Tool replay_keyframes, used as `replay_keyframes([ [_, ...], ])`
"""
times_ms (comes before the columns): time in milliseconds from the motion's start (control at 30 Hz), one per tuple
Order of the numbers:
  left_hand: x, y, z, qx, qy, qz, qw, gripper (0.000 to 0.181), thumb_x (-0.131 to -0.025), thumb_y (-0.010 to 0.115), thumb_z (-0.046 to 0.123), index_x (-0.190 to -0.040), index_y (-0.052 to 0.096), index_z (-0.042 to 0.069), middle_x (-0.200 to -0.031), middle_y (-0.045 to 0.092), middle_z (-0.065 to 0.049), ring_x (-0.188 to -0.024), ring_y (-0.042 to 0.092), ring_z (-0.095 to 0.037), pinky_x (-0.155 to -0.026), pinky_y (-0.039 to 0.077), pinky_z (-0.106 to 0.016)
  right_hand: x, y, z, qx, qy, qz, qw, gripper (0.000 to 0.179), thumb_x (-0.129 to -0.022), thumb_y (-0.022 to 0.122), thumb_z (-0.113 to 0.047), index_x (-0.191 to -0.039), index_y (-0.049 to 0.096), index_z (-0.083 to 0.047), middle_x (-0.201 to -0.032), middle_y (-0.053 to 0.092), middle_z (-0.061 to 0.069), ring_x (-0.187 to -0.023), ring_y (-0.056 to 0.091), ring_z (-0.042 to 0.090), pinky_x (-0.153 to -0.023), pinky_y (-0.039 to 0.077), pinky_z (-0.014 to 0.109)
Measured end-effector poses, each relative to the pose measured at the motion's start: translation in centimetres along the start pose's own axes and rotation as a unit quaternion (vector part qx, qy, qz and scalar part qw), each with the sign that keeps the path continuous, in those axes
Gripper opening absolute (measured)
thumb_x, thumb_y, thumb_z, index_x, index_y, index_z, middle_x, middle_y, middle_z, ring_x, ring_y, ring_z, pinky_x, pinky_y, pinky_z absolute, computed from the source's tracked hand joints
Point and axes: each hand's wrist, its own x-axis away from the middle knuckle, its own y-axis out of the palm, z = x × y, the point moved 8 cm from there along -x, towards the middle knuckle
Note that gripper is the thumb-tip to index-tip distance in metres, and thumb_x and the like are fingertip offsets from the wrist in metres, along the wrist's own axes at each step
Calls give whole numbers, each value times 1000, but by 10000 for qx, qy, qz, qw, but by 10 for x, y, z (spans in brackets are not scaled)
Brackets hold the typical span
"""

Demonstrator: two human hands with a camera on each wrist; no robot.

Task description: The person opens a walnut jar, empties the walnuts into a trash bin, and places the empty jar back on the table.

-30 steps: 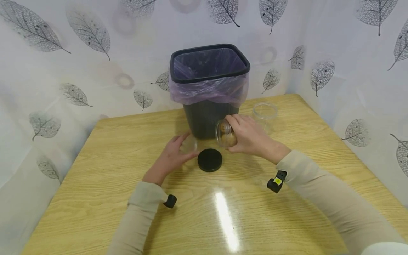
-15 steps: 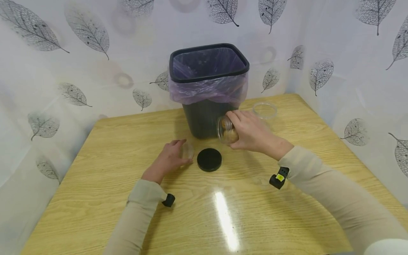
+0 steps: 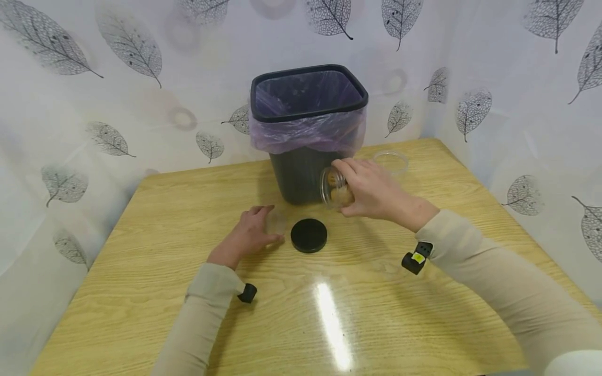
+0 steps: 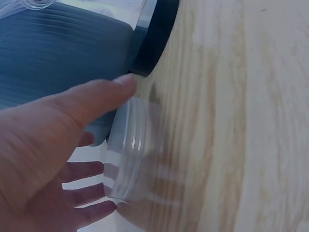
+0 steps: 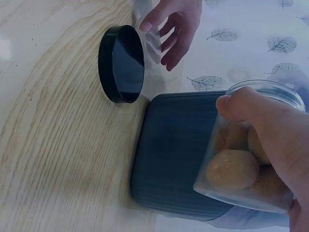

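Note:
My right hand [image 3: 376,189] grips a clear jar [image 3: 335,189] on its side above the table, mouth towards the left. Several brown, rounded pieces [image 5: 232,169] show through its wall in the right wrist view; their kind is unclear. My left hand [image 3: 246,234] is low over the table, thumb and fingers spread around a shallow clear plastic lid [image 4: 128,150]. That lid lies on the wood, and a narrow gap shows beside the thumb tip; whether the other fingertips touch it I cannot tell. A round black lid [image 3: 309,235] lies between my hands.
A dark bin [image 3: 296,175] with a purple liner bag stands at the back of the wooden table [image 3: 188,224]. Another clear round container [image 3: 391,163] stands at the back right, partly behind my right hand. A leaf-patterned curtain [image 3: 183,83] closes off the back and sides.
My left hand has drawn slightly left and lowered with the clear lid, which now lies flat. My right hand has risen a little and shifted right with the jar.

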Motion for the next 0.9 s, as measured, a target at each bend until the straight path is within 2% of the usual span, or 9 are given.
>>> replay_keyframes([
  [167, -1, -4, -2, 33, -143, -118, 9998, 91, -86, 71, 52, -155, 29, 9, -155, 31, -27, -139, 33, -50, -112, 36, -60, -1, -5, -1, -35, -112, 86, 9999, 94, -60, 89, -34, -135, 46, 5, -127, 59, 23, -115, 59, 38, -100, 48, 52],
  [400, -2, -18, -4, 180, -140, 67, 9997, 88, -90, 66, 52, -155, 27, 8, -155, 28, -29, -141, 29, -52, -113, 33, -62, -3, -14, -4, 175, -296, 204, 9992, 91, -61, 88, -32, -133, 48, 5, -128, 58, 23, -120, 57, 40, -103, 47, 52],
  [600, -2, -44, 4, 379, -91, 287, 9988, 82, -95, 60, 49, -155, 27, 5, -157, 26, -28, -143, 25, -50, -116, 29, -61, -4, -22, -4, 197, -345, 161, 9991, 90, -62, 88, -31, -133, 47, 5, -129, 58, 23, -122, 56, 40, -104, 46, 53],
  [900, -6, -90, 16, 486, 210, 957, 9940, 78, -100, 49, 50, -157, 22, 2, -159, 25, -25, -147, 23, -44, -120, 23, -58, -5, -32, -3, 183, -342, 245, 9989, 87, -63, 84, -31, -132, 47, 5, -127, 58, 22, -119, 57, 39, -101, 47, 53],
])
